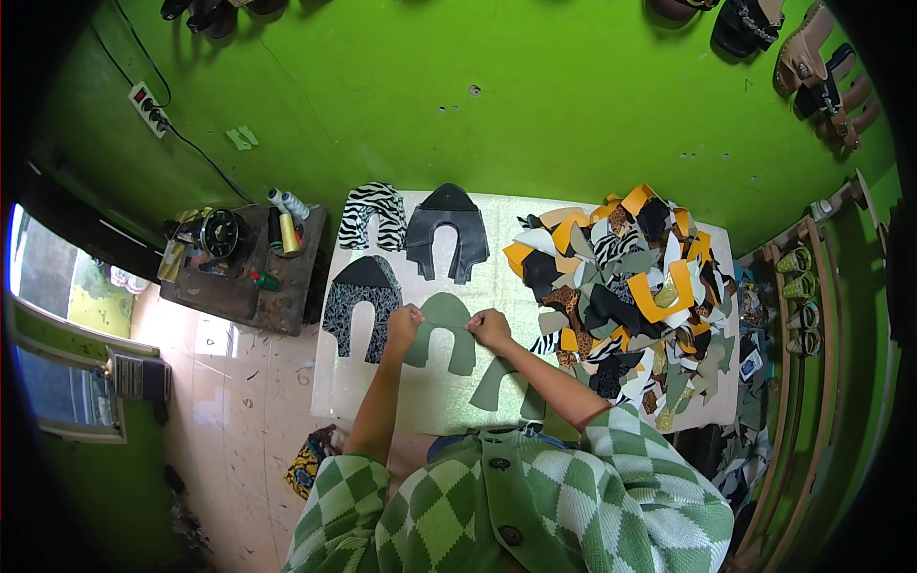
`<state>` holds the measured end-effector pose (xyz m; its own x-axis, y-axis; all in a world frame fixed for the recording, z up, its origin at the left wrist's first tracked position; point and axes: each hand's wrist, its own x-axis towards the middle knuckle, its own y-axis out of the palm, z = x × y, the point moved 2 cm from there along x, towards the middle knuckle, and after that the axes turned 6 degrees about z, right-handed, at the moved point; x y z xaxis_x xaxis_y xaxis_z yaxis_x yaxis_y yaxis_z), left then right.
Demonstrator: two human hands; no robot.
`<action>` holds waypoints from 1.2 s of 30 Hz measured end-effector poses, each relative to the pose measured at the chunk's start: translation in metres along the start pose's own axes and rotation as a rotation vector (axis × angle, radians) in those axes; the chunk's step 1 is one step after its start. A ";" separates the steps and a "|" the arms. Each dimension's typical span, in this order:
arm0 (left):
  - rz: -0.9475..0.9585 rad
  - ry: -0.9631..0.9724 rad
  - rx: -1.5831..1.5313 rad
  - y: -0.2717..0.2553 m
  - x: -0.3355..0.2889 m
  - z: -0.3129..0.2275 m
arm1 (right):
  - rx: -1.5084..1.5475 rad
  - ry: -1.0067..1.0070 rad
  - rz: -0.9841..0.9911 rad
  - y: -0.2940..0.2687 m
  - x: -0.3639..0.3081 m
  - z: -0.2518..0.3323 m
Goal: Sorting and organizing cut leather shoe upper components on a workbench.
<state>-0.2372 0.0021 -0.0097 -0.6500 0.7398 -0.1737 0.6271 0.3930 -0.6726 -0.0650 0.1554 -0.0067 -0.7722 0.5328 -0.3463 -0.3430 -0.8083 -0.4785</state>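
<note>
A plain olive-green, arch-shaped cut piece of material [445,310] lies on the pale table [382,401] in front of me. My left hand [405,325] pinches its left edge. At its right edge, the fingers of my right hand [490,329] are closed on the piece too. Another green cut piece [491,384] is partly covered by my right forearm. Beyond and left of my hands lie arch-shaped pieces: a black one [447,203], a zebra-striped one [373,204] and a grey-and-black patterned one [364,277].
A large heap of mixed scraps [611,306] covers the table's right side. Left stands a dark sewing table [239,296] with a machine [222,234] and thread spools [289,232]. A wooden rack [812,382] with green sandals [799,286] is at right.
</note>
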 end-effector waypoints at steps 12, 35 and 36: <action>-0.058 -0.087 0.218 0.005 0.009 -0.018 | -0.072 0.145 -0.018 -0.009 0.026 0.009; -0.212 -0.088 0.320 0.004 -0.003 -0.047 | -0.055 0.115 -0.132 -0.007 0.011 0.017; -0.207 -0.100 0.318 0.004 -0.003 -0.045 | -0.056 0.101 -0.152 -0.007 0.010 0.018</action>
<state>-0.2135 0.0263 0.0203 -0.7969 0.6001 -0.0698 0.3245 0.3278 -0.8873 -0.0797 0.1612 0.0075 -0.6554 0.6723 -0.3442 -0.4190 -0.7028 -0.5749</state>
